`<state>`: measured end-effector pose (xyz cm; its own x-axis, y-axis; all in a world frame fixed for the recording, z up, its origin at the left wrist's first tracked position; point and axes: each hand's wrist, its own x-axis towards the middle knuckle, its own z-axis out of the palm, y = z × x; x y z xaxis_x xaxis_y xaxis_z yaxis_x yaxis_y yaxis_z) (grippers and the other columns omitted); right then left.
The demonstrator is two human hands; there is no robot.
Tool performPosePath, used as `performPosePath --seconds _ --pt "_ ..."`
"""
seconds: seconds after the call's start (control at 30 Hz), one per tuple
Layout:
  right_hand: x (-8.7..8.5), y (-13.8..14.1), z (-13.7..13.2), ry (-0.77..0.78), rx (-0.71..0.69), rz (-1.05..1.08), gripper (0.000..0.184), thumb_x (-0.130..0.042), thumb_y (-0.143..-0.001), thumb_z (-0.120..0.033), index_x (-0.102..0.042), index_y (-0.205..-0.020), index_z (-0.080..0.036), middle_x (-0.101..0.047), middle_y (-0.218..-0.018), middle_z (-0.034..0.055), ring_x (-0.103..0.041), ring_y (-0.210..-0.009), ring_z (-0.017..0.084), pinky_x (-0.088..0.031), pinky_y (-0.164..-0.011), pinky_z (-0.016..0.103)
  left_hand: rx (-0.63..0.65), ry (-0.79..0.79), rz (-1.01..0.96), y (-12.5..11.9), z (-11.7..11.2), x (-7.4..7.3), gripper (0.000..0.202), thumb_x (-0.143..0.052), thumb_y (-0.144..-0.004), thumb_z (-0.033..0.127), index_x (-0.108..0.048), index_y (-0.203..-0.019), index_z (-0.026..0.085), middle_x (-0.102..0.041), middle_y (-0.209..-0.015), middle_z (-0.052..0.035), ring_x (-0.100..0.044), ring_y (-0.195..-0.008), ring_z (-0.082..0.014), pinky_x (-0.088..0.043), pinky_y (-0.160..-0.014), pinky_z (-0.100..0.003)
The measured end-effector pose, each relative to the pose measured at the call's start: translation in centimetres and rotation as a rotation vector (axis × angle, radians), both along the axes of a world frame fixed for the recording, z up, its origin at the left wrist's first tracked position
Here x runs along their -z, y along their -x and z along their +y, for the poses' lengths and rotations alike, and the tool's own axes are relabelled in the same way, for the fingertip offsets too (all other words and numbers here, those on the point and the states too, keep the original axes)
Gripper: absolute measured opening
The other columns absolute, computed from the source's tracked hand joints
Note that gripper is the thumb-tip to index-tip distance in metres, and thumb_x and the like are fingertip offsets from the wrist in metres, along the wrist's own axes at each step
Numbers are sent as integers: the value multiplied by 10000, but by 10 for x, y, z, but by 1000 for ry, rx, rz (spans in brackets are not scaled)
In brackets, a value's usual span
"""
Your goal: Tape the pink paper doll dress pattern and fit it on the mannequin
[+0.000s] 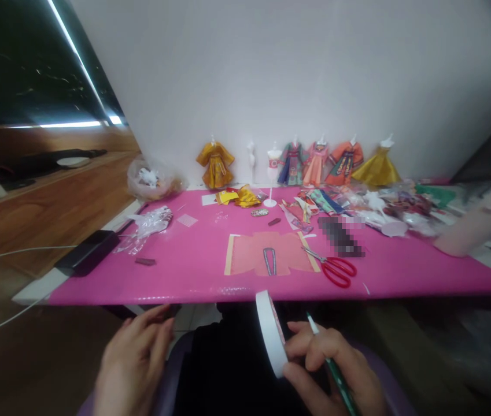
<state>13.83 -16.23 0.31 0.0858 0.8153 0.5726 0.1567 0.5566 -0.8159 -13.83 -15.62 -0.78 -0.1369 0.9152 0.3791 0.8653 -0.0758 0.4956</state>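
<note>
My right hand (pixel 340 370) grips a roll of white tape (pixel 269 335) between thumb and fingers. The same hand also holds a slim green pen-like tool (pixel 336 378), its pale, pointed end up; its exact kind is unclear. Below the table's front edge, my left hand (pixel 136 358) is a little blurred, its fingers stretched out and holding nothing I can see. Ahead on the table lies a flat pink garment piece (pixel 249 251) with pale strips along its sides. A dark-edged collar-like trim (pixel 270 261) rests on it. Red-handled scissors (pixel 336 270) touch its right side.
Doll dresses (pixel 216 164) on small stands line the wall. Fabric scraps and plastic bags (pixel 384 211) crowd the right back of the pink table (pixel 193 254). A black box (pixel 88 252) with a white cable sits at the left edge, near crumpled clear plastic (pixel 152 225).
</note>
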Motion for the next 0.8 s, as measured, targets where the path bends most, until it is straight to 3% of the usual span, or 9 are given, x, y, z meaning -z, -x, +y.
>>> performPosePath --seconds 0.07,0.1,0.2,0.27,0.47,0.53,0.67,0.73,0.8 --pt "4 -1 -2 28 -9 26 199 -640 -810 -156 -488 -761 -276 -677 -702 -94 -696 -731 137 -517 -939 294 83 -59 -197 -36 2 1 226 -583 -889 387 -660 -1027 225 -696 -1089 -88 -698 -919 -260 -549 -814 -383" --pt "6 -1 -3 56 -8 38 194 -649 -815 -179 -491 -762 -278 -677 -703 -94 -697 -746 140 -515 -935 288 119 -43 -284 -52 2 0 293 -582 -904 364 -584 -1171 245 -692 -1057 -61 -697 -925 -235 -559 -791 -344" --pt "11 -3 -6 163 19 56 211 -694 -818 -244 -498 -753 -285 -689 -715 -79 -708 -902 175 -506 -895 254 352 46 -343 -88 -4 -5 112 -497 -972 341 -586 -965 274 -677 -878 12 -686 -862 -185 -534 -865 -308" --pt "13 -4 -8 215 23 66 214 -706 -821 -270 -505 -750 -291 -700 -728 -73 -697 -986 185 -486 -880 232 563 -10 -295 -102 -7 -9 233 -480 -977 378 -553 -798 250 -611 -705 47 -647 -681 -153 -470 -996 -374" --pt "17 1 -8 276 -34 152 202 -722 -811 -282 -533 -741 -293 -692 -725 -76 -676 -986 176 -433 -912 223 651 7 -141 -120 -6 -17 212 -438 -973 229 -542 -788 223 -587 -697 15 -601 -672 -157 -493 -950 -349" --pt "19 0 -5 314 -94 260 223 -745 -800 -306 -533 -734 -282 -669 -712 -59 -670 -932 186 -451 -896 253 583 -17 -113 -114 -6 -15 243 -421 -964 190 -514 -744 232 -576 -666 22 -622 -689 -164 -497 -936 -337" --pt "18 -11 4 510 -368 596 334 -793 -779 -351 -471 -781 -260 -625 -725 -43 -612 -681 157 -475 -653 265 170 -101 -68 -65 -1 -8 198 -442 -935 296 -571 -796 241 -671 -766 -35 -686 -798 -251 -549 -778 -362" --pt "15 -20 8 606 -496 704 366 -811 -773 -328 -455 -806 -255 -611 -757 -37 -614 -723 160 -451 -629 251 -45 72 -33 -29 3 -7 211 -467 -898 378 -597 -840 223 -686 -759 -69 -680 -677 -283 -542 -644 -394" --pt "12 -26 11 660 -555 753 371 -821 -771 -299 -457 -817 -251 -597 -781 -33 -632 -836 183 -455 -693 263 -251 149 61 2 4 -9 308 -508 -841 403 -603 -1035 184 -698 -912 -134 -689 -787 -375 -533 -675 -483"
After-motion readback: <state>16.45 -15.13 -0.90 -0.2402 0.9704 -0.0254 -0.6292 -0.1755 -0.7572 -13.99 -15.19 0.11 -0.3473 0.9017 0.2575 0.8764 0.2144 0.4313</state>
